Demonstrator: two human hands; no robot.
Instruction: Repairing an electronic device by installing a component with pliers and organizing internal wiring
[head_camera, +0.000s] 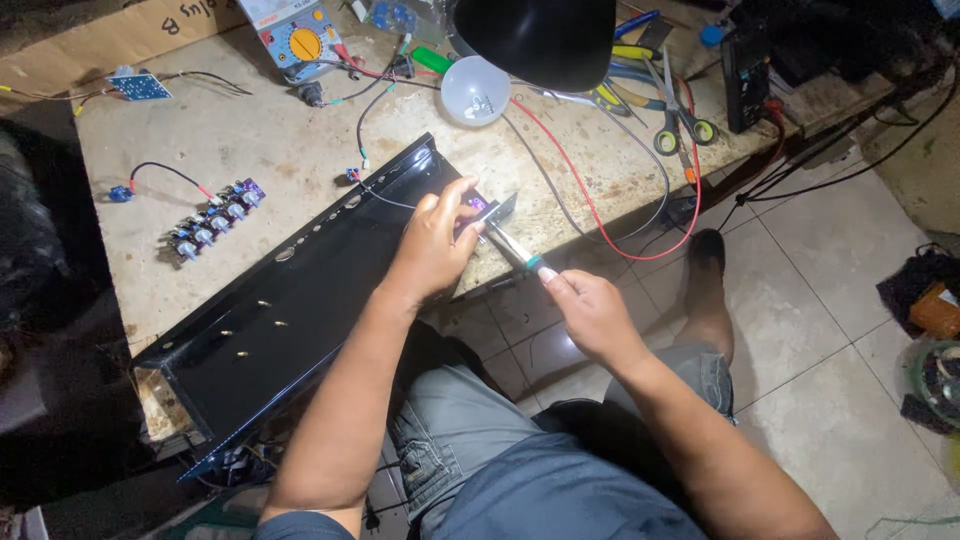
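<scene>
Black sheet-metal case (300, 290), long and open, lies slantwise across the front edge of the bench (260, 150), one end overhanging at the front left corner, the other end near the middle of the front edge. Left hand (435, 245) is closed around that nearer end, fingers curled over a small purple circuit board (478, 206) pressed against the case wall. Right hand (590, 312) is closed on the green-tipped handle of a screwdriver (518, 250); the shaft runs up and left to the board at the case end, tip hidden behind the left fingers. Judged step: fastening or loosening the board at the case end, tool engaged or just about engaged. Next move would call for the left hand to keep the board steady while the right turns the tool square to the screw; whether the tip is seated cannot be told. Row of knobbed parts on wires (212, 222) lies toward the left edge of the bench, scissors (680, 115) and a yellow-dialled meter (298, 38) along the back edge, a red wire (590, 190) loops toward the right front corner
</scene>
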